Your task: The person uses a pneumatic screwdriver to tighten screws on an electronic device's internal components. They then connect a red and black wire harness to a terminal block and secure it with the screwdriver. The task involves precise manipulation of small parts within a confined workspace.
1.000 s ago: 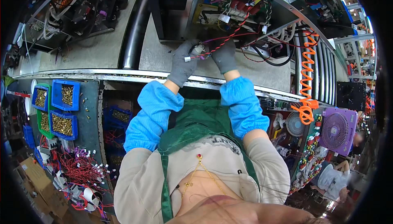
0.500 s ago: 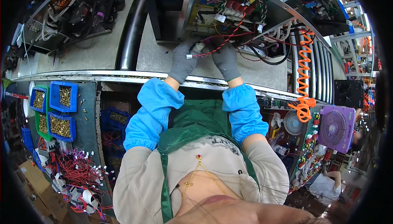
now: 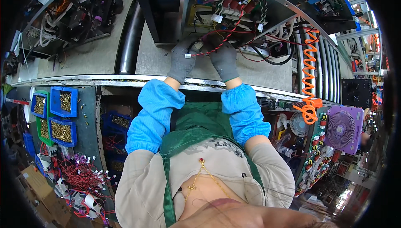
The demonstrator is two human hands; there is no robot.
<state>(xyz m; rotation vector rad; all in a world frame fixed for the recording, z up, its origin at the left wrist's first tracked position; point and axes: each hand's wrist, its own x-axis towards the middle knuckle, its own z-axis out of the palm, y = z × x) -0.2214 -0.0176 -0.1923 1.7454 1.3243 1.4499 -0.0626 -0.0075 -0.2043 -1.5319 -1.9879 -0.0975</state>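
Note:
My left hand (image 3: 182, 63) and my right hand (image 3: 224, 62), both in grey gloves, are close together at the near lower edge of an open metal cabinet (image 3: 288, 5). The fingers of both are bent inward around something small and partly hidden between them; I cannot make it out. A twisted red and black wire (image 3: 237, 27) hangs from the circuit board (image 3: 234, 5) inside the cabinet and passes across both hands. Its white connector (image 3: 188, 55) lies over the back of my left hand. A darker red wire runs rightward, behind my right hand.
Blue bins (image 3: 62, 131) of brass fasteners and a heap of red wires (image 3: 83, 173) are on the left bench. A second open unit (image 3: 79, 15) stands far left. On the right are a coiled orange hose (image 3: 309, 65), rollers (image 3: 328, 69) and a purple fan (image 3: 343, 130).
The view has shifted slightly. My right hand has come a little nearer my left, its fingers further under the twisted wire. The white-clad person at lower right is now blurred.

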